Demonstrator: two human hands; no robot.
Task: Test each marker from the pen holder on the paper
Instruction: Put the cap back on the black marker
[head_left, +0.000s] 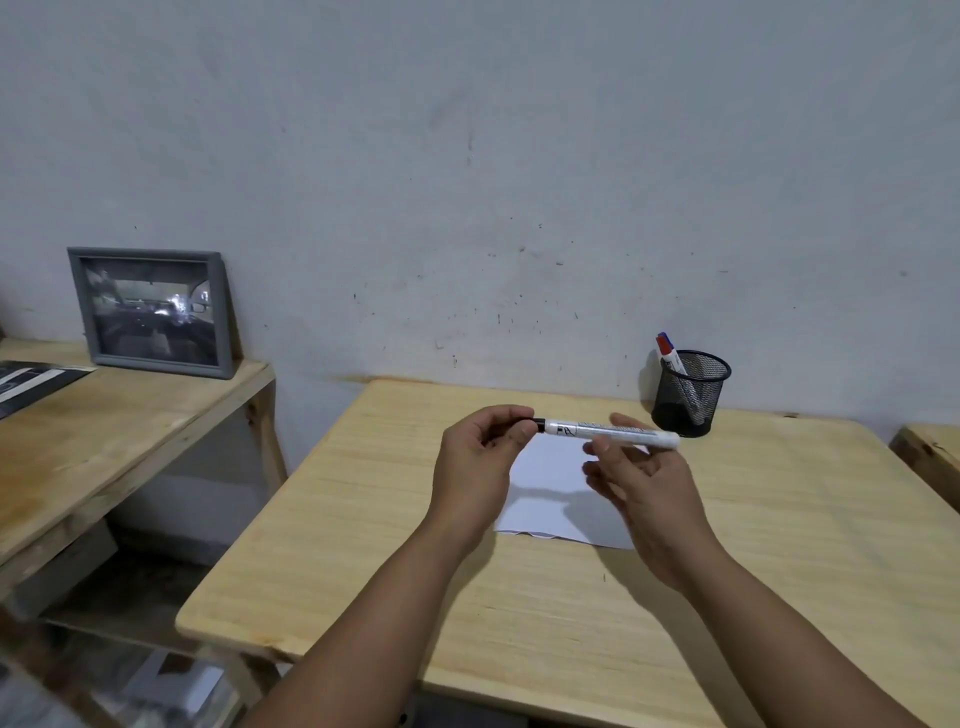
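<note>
A white marker (608, 432) with a black cap is held level above the white paper (545, 486) on the wooden table (779, 545). My left hand (475, 462) pinches the black cap end. My right hand (649, 493) holds the barrel between thumb and fingers. At the table's back right stands the black mesh pen holder (688, 400). A red-capped marker (667, 353) leans in it, with a blue cap just behind. My hands and their shadow hide part of the paper.
A lower wooden shelf (119, 415) stands to the left. It carries a grey picture frame (153, 312) leaning on the wall and a dark booklet (31, 382). Another wooden surface edge (930, 452) shows at far right. The grey wall is close behind.
</note>
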